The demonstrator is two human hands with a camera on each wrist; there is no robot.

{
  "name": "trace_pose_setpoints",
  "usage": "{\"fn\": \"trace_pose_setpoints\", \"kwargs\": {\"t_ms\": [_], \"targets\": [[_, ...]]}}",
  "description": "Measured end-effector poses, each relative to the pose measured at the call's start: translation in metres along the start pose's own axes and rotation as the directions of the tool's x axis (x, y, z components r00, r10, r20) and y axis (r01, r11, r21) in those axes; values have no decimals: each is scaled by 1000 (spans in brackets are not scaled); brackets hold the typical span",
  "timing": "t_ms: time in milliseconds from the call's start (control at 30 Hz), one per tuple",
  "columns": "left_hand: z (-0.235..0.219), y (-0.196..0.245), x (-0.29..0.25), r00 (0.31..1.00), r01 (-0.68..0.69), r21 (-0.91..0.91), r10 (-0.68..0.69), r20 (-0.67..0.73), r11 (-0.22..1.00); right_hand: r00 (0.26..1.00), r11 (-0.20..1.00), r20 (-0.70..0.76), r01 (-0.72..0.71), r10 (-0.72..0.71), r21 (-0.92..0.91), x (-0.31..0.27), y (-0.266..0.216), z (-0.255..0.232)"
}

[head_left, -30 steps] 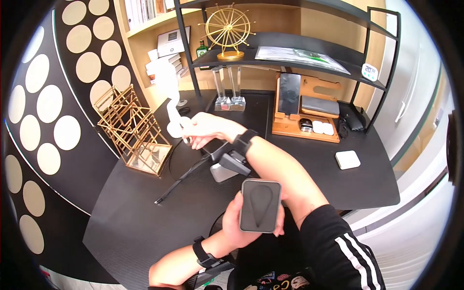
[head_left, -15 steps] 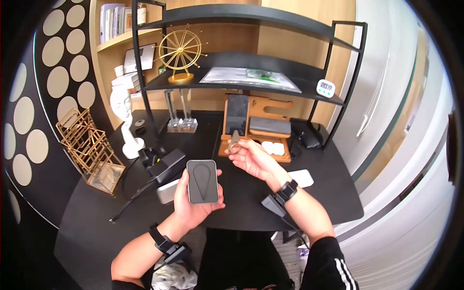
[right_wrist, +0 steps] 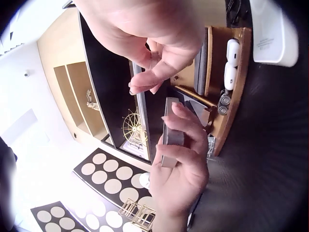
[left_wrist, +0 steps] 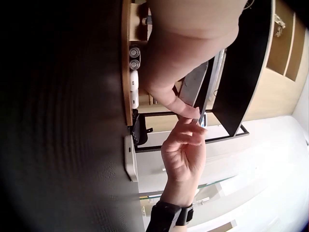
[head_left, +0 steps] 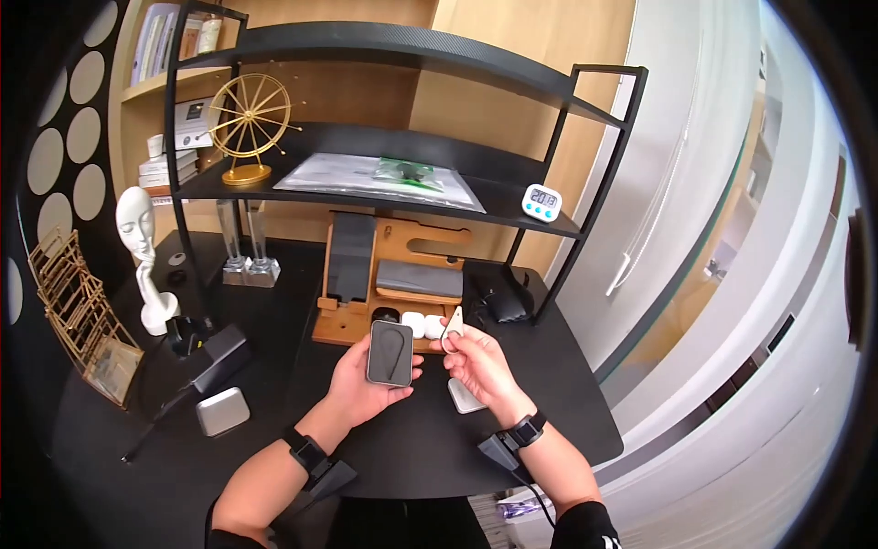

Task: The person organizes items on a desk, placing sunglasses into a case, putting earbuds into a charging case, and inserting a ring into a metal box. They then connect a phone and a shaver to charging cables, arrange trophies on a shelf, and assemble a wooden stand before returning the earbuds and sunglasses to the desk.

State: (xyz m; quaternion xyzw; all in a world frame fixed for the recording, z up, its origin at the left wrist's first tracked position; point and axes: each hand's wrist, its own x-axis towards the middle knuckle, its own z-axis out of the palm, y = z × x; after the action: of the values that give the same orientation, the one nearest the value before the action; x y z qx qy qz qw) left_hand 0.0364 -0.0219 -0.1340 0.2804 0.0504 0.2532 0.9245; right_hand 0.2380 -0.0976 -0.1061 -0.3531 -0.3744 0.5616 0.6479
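In the head view my left hand [head_left: 349,392] holds a small rectangular case [head_left: 390,353] with a grey rim and a dark insert that has a teardrop-shaped recess. Just right of it, my right hand [head_left: 483,373] pinches a pale teardrop-shaped piece [head_left: 455,320] by its round ring end, the narrow tip pointing up. Seen from the right wrist, the case [right_wrist: 170,130] appears edge-on, with the left fingers curled round it. Behind the hands stands a wooden organizer [head_left: 393,240] holding a phone [head_left: 351,256], a dark wallet-like item [head_left: 419,280] and white earbud cases [head_left: 422,325].
A white box [head_left: 466,395] lies under my right wrist. To the left are a silver box [head_left: 223,412], a black power adapter [head_left: 221,357] with its cable, a white face sculpture [head_left: 146,265] and a gold wire frame [head_left: 82,320]. A black shelf [head_left: 366,197] spans the back, carrying a digital timer [head_left: 541,202].
My right hand has swung from the white sculpture, across the left hand, to the case's right, bringing the teardrop-shaped piece. The left hand keeps the case, and the head view has turned right.
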Motion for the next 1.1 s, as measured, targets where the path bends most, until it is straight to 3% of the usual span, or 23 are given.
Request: {"fn": "trace_pose_setpoints", "kwargs": {"t_ms": [67,167,333,433,500,633,700,833,1100], "targets": [[-3,0,3,999,28,-1,-28,-25,1000,1000,999,1,-25,25,-30,-2,-1,-3],[-16,-1,5,985,172,86,-174,11,981,999,995,-13,-41,40,-91,-4,2,-10],[-1,-5,-1,939,344,214,-327,-111,914,996,972,-85,5,-26,-233,-6,9,-14],[0,-12,-3,914,407,272,-389,-119,872,999,961,-34,-17,8,-276,-8,15,-9],[0,-13,-6,898,436,335,-378,-225,835,999,951,-6,-32,32,-308,-10,17,-7],[1,-9,-9,874,466,288,-386,-294,836,995,928,49,-68,92,-366,-10,26,-7],[5,-7,-9,866,438,149,-371,-335,887,991,923,65,-86,119,-376,-11,30,-7],[6,-6,-7,858,354,57,-300,-417,933,989,956,14,-138,146,-261,-13,35,-3],[-1,-6,-10,871,295,163,-195,-451,942,989,948,-38,-145,140,-285,-16,31,6]]}}
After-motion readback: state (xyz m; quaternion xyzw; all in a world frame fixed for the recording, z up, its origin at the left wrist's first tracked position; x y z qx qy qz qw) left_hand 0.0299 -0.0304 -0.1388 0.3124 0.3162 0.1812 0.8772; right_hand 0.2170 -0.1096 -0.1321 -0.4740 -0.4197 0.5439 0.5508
